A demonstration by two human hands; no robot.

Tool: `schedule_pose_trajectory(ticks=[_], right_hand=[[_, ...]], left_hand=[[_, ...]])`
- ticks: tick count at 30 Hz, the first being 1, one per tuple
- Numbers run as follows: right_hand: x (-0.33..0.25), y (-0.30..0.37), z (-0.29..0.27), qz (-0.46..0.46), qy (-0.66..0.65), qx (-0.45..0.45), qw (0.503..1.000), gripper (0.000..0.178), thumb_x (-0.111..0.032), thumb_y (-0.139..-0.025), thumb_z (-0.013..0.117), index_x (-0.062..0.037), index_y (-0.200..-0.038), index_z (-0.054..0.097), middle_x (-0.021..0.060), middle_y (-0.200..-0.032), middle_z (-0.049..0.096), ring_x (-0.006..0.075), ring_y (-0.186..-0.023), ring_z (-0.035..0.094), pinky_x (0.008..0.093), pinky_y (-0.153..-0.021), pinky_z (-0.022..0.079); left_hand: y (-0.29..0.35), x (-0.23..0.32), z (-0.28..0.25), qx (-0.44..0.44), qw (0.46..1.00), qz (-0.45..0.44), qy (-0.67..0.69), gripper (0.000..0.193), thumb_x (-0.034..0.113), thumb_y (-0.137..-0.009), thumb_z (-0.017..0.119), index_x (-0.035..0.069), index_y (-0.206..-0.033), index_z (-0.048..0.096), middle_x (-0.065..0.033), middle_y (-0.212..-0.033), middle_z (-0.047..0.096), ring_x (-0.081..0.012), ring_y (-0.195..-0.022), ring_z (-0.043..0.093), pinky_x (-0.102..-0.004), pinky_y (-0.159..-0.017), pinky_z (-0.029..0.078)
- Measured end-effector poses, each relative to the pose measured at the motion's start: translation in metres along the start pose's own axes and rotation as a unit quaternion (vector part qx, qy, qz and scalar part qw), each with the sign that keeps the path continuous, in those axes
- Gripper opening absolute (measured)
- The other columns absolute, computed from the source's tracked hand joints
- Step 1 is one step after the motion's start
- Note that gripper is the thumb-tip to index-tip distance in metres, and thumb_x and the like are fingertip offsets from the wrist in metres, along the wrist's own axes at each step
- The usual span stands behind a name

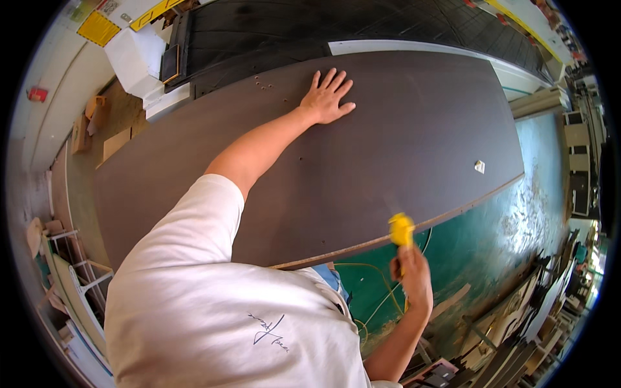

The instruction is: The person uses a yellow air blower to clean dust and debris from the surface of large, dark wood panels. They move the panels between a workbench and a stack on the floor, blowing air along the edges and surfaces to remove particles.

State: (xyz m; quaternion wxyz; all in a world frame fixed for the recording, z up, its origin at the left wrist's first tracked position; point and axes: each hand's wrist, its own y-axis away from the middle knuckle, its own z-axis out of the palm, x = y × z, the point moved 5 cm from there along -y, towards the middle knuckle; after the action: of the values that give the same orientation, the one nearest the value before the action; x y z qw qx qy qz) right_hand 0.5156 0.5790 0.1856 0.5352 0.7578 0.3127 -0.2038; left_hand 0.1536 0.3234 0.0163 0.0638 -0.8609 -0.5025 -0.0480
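My left hand (pixel 328 100) lies flat on the large dark brown panel (pixel 381 149), its fingers spread, close to the far edge. Several small drilled holes show in the panel left of that hand. Beyond the near edge of the panel, my right hand (pixel 414 278) is closed around a yellow hand tool (pixel 402 229) with a rounded head. Motion blurs the tool, so its exact kind is unclear. A bit of yellow, perhaps a hose, shows just below my right hand. On the panel's right part sits a small white piece (pixel 479 167).
Beneath the panel's far side is a machine with a black bed (pixel 259 39) and yellow-marked housings (pixel 99 28). Thin hoses or cords (pixel 381 275) run over the green floor (pixel 479 258) near my right arm. Offcut boards (pixel 517 323) are piled at lower right; a rack (pixel 90 278) stands left.
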Motion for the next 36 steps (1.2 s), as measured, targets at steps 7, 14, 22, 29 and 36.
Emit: schedule_pose_trajectory(ticks=[7, 14, 22, 29, 36], right_hand=[[0.048, 0.05, -0.037, 0.008, 0.057, -0.125, 0.99, 0.05, -0.038, -0.11, 0.053, -0.0056, -0.148, 0.054, -0.0035, -0.068, 0.05, 0.0069, -0.059, 0.044, 0.0261, -0.056, 0.039], [0.097, 0.056, -0.132, -0.013, 0.077, 0.092, 0.993, 0.051, -0.039, -0.11, 0.049, -0.0024, -0.144, 0.056, 0.0053, -0.07, 0.054, 0.014, -0.059, 0.051, 0.0319, -0.058, 0.045], [0.117, 0.024, -0.207, -0.072, 0.17, 0.198, 0.963, 0.051, -0.041, -0.109, 0.048, -0.0068, -0.146, 0.057, 0.0181, -0.092, 0.069, 0.0316, -0.082, 0.067, 0.0415, -0.074, 0.052], [0.123, -0.015, -0.255, -0.114, 0.179, 0.184, 0.96, 0.049, -0.041, -0.11, 0.046, -0.0034, -0.138, 0.06, 0.0117, -0.077, 0.059, 0.0252, -0.069, 0.059, 0.0402, -0.064, 0.046], [0.129, -0.034, -0.284, -0.068, 0.062, 0.08, 0.993, 0.046, -0.04, -0.111, 0.049, -0.0027, -0.133, 0.062, 0.0015, -0.067, 0.051, 0.0094, -0.056, 0.049, 0.0313, -0.053, 0.04]], left_hand=[[0.049, 0.111, 0.004, 0.003, 0.995, 0.091, 0.031, 0.079, 0.064, -0.103, 0.038, 0.013, -0.163, 0.032, -0.0163, -0.172, 0.018, -0.0348, -0.16, 0.007, -0.0601, -0.128, 0.006], [0.101, 0.233, 0.005, -0.024, 0.989, 0.139, 0.048, 0.079, 0.063, -0.102, 0.039, 0.012, -0.163, 0.032, -0.0188, -0.172, 0.016, -0.0365, -0.16, 0.007, -0.0608, -0.127, 0.005], [0.103, 0.298, 0.004, -0.013, 0.991, 0.108, 0.075, 0.075, 0.061, -0.101, 0.046, 0.016, -0.16, 0.039, -0.0114, -0.172, 0.021, -0.0297, -0.16, 0.011, -0.0584, -0.128, 0.006], [0.1, 0.296, 0.005, 0.005, 0.996, 0.057, 0.073, 0.072, 0.059, -0.102, 0.048, 0.015, -0.158, 0.042, -0.0122, -0.17, 0.026, -0.029, -0.16, 0.016, -0.0553, -0.129, 0.009], [0.082, 0.295, 0.007, 0.01, 0.998, 0.003, 0.054, 0.072, 0.06, -0.103, 0.045, 0.016, -0.16, 0.039, -0.012, -0.171, 0.023, -0.0294, -0.16, 0.014, -0.0574, -0.128, 0.009]])
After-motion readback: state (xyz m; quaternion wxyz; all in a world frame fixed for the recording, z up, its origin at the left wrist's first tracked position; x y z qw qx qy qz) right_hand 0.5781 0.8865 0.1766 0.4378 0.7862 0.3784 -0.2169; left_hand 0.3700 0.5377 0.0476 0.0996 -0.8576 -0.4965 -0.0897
